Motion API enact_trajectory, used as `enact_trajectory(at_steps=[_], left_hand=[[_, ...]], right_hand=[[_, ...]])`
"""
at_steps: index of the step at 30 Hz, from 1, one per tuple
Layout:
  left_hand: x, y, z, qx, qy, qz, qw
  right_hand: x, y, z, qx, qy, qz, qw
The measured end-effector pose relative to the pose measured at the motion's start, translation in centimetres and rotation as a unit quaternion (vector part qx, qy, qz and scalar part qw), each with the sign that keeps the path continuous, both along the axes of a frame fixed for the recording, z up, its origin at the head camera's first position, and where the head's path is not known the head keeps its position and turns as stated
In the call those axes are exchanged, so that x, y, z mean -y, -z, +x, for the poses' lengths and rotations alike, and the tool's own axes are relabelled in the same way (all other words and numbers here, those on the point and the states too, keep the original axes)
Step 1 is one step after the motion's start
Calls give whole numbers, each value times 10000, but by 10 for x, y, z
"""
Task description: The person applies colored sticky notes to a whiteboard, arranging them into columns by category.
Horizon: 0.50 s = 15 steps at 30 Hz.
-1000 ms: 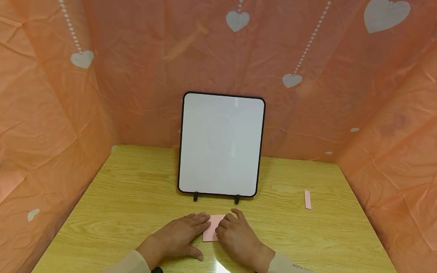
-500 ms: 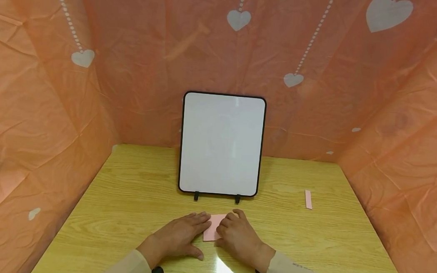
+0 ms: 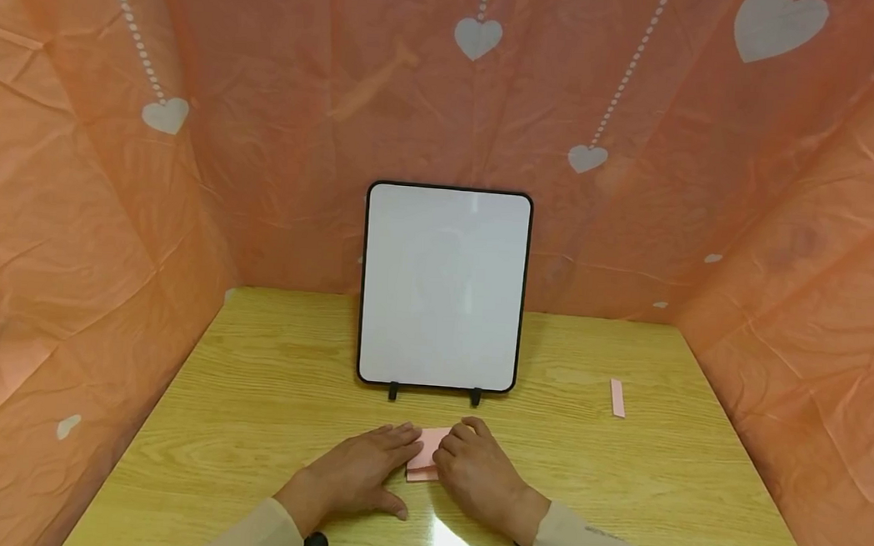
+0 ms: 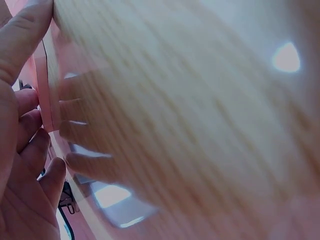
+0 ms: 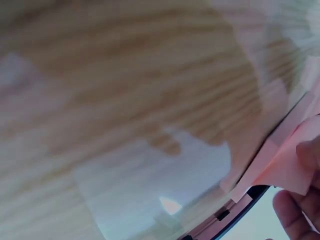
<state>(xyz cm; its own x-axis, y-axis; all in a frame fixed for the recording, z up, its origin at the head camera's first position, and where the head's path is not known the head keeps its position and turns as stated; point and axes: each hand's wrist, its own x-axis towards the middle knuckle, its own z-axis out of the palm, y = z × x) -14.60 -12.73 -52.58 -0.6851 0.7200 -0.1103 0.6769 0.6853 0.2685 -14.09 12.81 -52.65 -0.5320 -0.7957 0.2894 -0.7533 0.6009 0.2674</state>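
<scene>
A small pink sticky note pad lies on the wooden table between the two hands. Fingertips of the left hand rest on its left side, fingers fairly straight, thumb spread on the wood. At the pad's right side, the right hand pinches the top sticky note between bent fingers and thumb. In the right wrist view this sheet curves up off the pad along the near edge, with a gap showing below it. The left wrist view catches the pad's edge beyond the fingers.
Behind the hands a black-framed whiteboard stands on two small black feet. A narrow pink strip lies on the table to the right. Orange cloth with white hearts encloses the back and sides.
The top sheet's near edge has lifted and slid back from the pad's near edge, uncovering a strip of the layer below. Both hands have stayed almost in place.
</scene>
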Motion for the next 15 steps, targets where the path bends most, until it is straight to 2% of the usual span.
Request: enact_trajectory(at_steps=[8, 15], left_hand=[[0, 1, -1, -38, 41, 32, 10000], [0, 0, 0, 74, 26, 105, 9999]], right_hand=[[5, -2, -1, 16, -70, 214, 9997], [7, 0, -3, -9, -127, 222, 9997]])
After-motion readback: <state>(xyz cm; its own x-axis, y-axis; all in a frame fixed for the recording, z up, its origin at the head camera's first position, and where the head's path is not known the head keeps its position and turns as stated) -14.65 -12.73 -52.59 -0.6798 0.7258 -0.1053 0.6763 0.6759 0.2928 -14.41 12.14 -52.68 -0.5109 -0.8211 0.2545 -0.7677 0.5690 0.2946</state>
